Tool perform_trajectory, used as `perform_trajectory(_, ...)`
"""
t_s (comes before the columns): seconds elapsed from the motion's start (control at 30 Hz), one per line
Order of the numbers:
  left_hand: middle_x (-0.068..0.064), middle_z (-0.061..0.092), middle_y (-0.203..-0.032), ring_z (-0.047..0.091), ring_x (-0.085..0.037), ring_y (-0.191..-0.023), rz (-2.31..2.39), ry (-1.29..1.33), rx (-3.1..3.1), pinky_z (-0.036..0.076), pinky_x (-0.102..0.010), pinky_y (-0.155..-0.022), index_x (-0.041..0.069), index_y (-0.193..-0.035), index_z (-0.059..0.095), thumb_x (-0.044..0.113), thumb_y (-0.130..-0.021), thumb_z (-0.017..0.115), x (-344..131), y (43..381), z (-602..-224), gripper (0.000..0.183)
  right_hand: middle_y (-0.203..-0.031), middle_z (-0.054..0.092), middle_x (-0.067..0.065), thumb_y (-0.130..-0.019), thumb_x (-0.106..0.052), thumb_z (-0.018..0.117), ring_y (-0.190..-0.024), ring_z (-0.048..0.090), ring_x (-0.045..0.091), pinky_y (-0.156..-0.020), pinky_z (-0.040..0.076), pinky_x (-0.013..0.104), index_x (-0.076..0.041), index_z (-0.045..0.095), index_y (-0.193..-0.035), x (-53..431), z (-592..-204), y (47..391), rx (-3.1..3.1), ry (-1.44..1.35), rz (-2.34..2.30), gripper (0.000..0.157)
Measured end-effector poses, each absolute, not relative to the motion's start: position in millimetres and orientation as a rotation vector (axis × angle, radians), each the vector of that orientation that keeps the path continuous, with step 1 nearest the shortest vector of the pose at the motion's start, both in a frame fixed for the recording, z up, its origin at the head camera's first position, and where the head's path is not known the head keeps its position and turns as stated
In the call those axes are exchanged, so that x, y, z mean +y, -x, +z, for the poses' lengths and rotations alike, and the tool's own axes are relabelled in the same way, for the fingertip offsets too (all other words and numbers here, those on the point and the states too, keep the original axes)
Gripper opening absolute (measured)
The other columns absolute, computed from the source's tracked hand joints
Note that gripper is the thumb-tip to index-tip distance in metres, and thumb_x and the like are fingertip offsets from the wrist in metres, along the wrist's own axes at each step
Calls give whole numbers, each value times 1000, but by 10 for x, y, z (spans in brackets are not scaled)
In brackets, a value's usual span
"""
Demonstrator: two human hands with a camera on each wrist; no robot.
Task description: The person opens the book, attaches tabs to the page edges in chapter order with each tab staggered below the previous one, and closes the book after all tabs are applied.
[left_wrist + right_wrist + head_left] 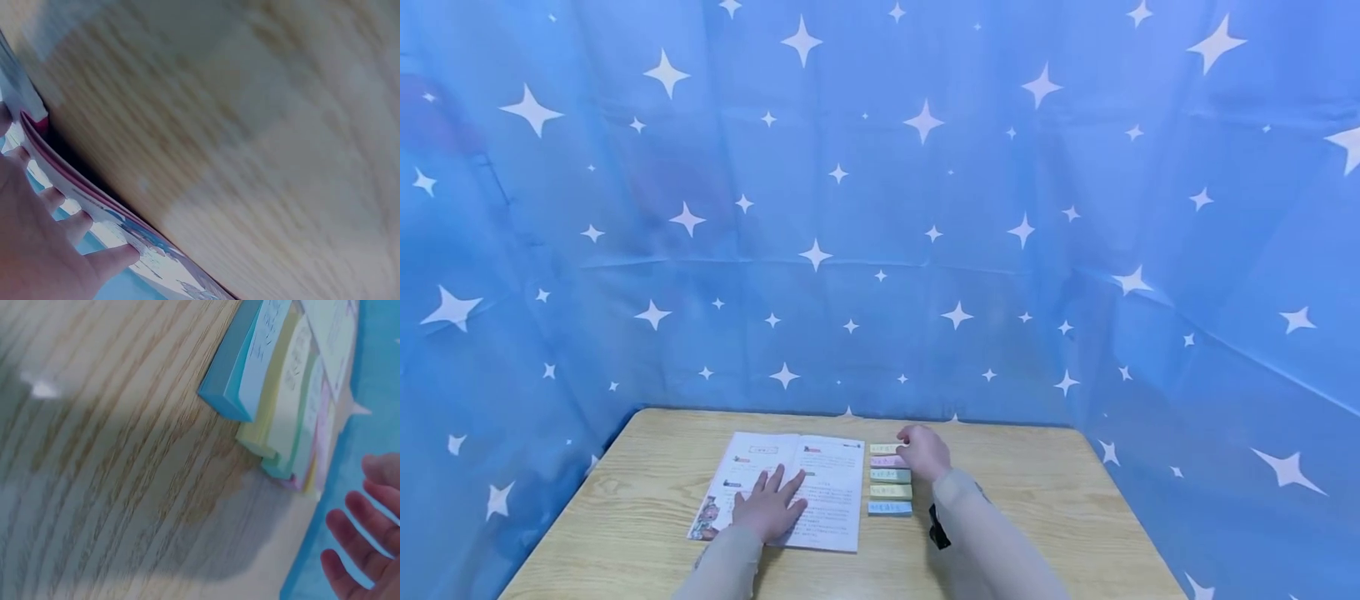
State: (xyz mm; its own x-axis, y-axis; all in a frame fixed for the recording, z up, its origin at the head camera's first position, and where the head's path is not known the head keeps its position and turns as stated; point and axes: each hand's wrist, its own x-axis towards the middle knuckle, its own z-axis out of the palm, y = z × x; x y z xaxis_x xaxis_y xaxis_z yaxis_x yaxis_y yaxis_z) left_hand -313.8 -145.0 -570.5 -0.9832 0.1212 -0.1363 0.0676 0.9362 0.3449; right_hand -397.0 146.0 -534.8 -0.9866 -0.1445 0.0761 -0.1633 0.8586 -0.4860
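An open book [831,504] lies flat on the wooden table. My left hand [767,507] rests on it with fingers spread, over the lower middle of the pages. In the left wrist view the left hand [44,231] touches the page near the book's edge. Right of the book stands a column of sticky note pads with handwriting: yellow [880,448], pink [884,461], green [891,476], yellow [891,492] and blue [890,507]. My right hand [925,454] is at the top two pads. In the right wrist view its loosely bent fingers [356,534] show nothing between them.
The wooden table [1037,492] reaches out on both sides of the book and pads. Blue curtains [880,208] with white stars hang behind its far edge and along the sides. A black item [938,529] shows at the right wrist.
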Motion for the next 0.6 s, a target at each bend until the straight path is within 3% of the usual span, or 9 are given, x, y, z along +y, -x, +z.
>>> perform_trajectory(0.6,-13,25,-158,17,-44,-143,467,-102,2929,8,-77,-103,25,-148,41,49,-98,42,-1422,3151,-5731,55,-104,70,3,-87,-14,69,-95,65,25,-76,54,44,-13,75,-102,1490,-5567,4210,-3012,-182,725,17)
